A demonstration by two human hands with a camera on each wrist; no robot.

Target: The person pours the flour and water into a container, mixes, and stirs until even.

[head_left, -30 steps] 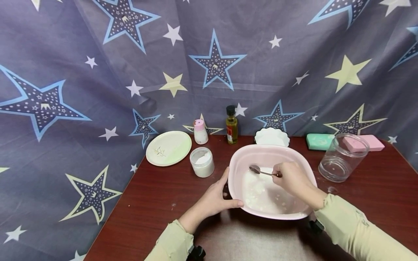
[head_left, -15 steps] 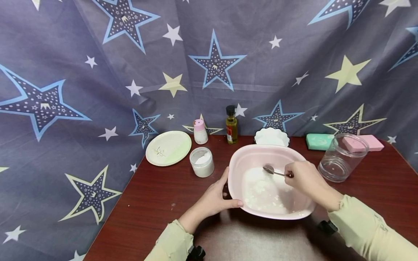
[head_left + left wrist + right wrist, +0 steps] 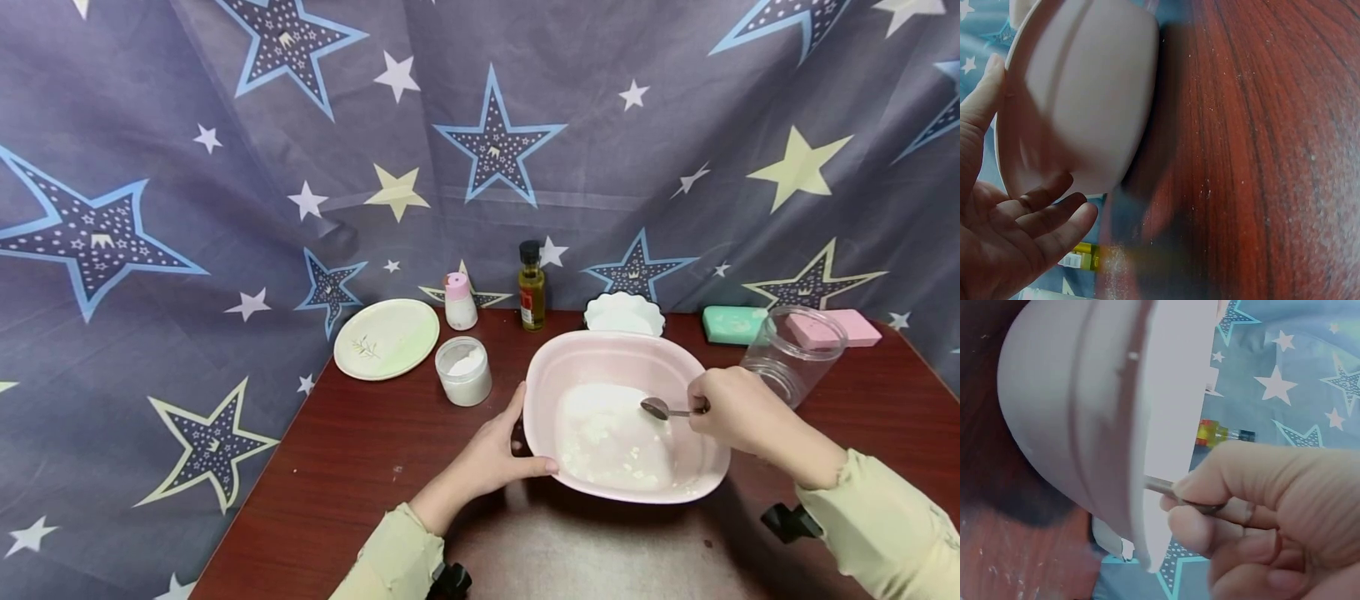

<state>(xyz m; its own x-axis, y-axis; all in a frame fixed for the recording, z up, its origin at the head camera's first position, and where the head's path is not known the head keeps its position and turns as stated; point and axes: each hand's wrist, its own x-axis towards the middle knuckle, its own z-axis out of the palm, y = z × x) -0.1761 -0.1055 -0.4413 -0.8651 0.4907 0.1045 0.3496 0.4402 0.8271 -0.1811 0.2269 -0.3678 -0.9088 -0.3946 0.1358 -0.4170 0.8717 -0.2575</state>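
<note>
A pink basin [image 3: 543,367] stands on the table with loose white powder and small pale clumps [image 3: 607,433] across its bottom. My left hand [image 3: 487,454] holds its left side, thumb over the front rim and the other fingers along the outer wall [image 3: 1091,94]. Between thumb and fingers, my right hand [image 3: 738,412] pinches the handle of a small metal spoon [image 3: 656,407] at the basin's right rim. The spoon's bowl is over the powder, inside the basin. In the right wrist view, the handle [image 3: 1160,485] passes over the rim and the bowl is hidden.
Left of the basin stands an open jar of white powder [image 3: 465,379]. Behind are a plate [image 3: 386,337], a pink-capped shaker [image 3: 461,304], an oil bottle [image 3: 532,287] and a scalloped white dish [image 3: 624,315]. A clear jar [image 3: 806,367] and green [image 3: 733,325] and pink blocks [image 3: 858,327] are at right.
My right hand has moved right with the spoon, from the basin's middle to its right side, baring more powder. The left hand has kept its hold on the basin.
</note>
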